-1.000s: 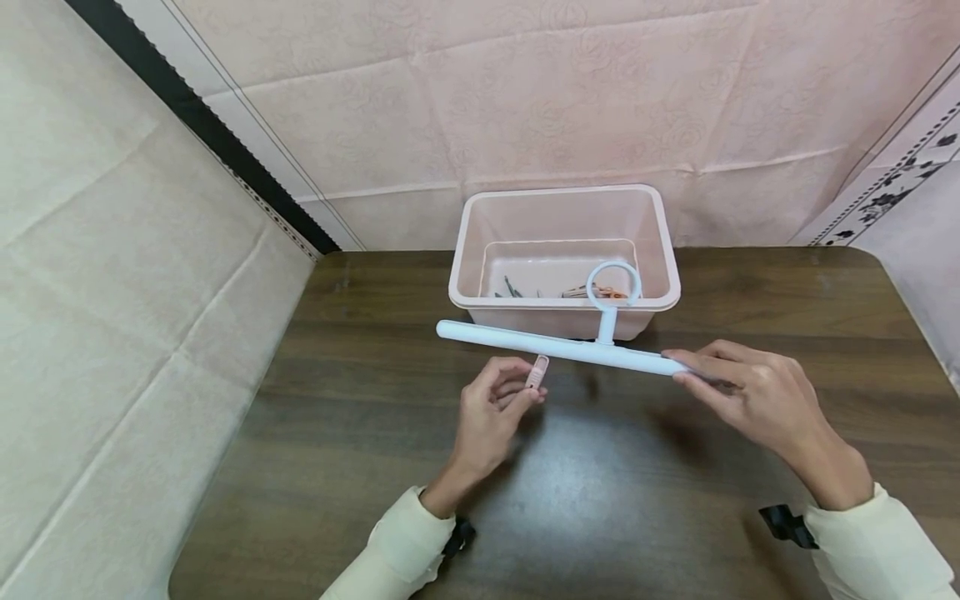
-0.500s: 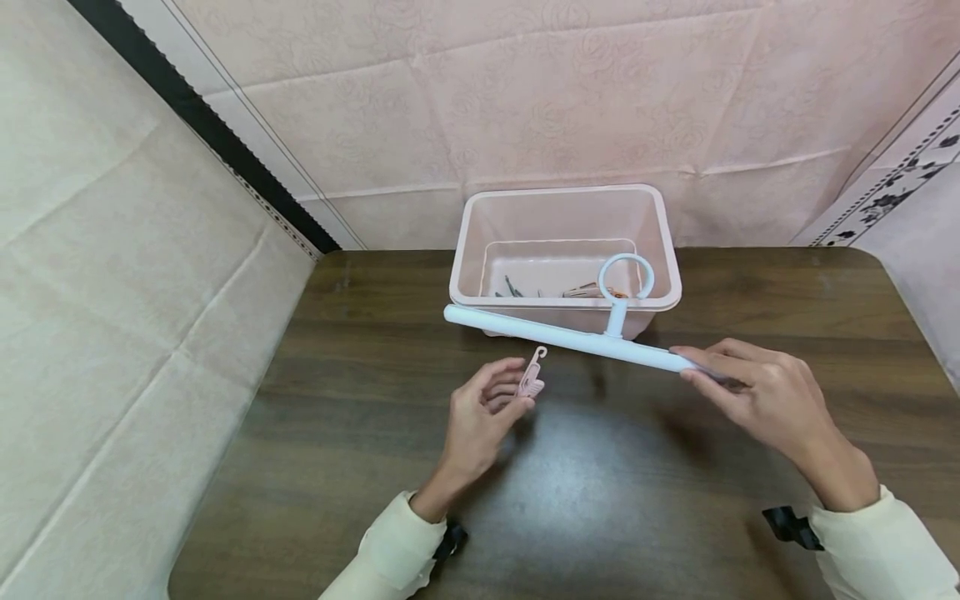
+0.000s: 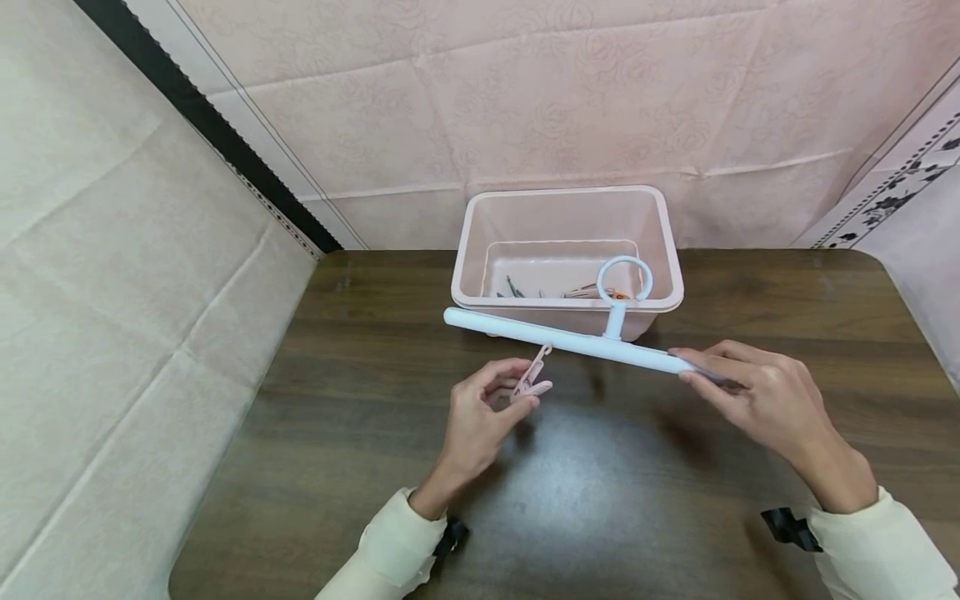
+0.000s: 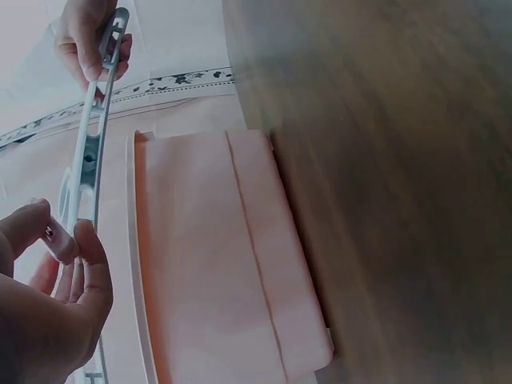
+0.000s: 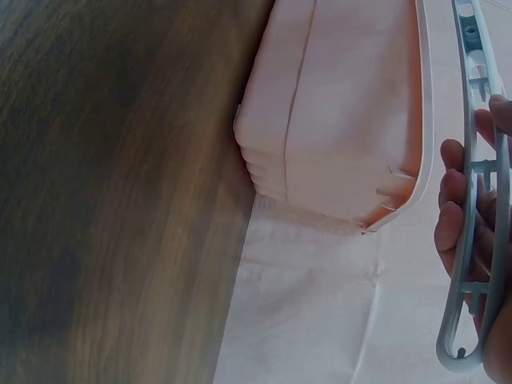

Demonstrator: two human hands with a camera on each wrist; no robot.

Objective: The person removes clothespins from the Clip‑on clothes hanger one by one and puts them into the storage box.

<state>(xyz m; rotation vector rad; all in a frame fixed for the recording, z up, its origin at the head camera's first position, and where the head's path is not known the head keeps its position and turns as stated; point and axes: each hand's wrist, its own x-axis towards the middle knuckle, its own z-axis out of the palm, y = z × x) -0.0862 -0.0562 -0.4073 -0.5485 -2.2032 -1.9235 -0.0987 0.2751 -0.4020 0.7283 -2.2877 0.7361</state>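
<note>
A light blue plastic hanger bar with a ring on top is held in the air in front of the bin, slightly tilted. My right hand grips its right end between thumb and fingers. Slots and crosspieces show along the bar's underside in the right wrist view. My left hand pinches a small pink clothespin with a hook at its top. That hook meets the bar's lower edge in the head view; I cannot tell whether it has caught there.
Behind the hanger a pale pink plastic bin stands at the table's back edge. Several clothespins, some orange, and thin green pieces lie inside. The brown wooden table meets cloth-covered walls at the back and left.
The clothespin has turned in my left fingers, so its hook and splayed handles now show. The hanger bar's left end has risen slightly, and the ring has shifted a little right.
</note>
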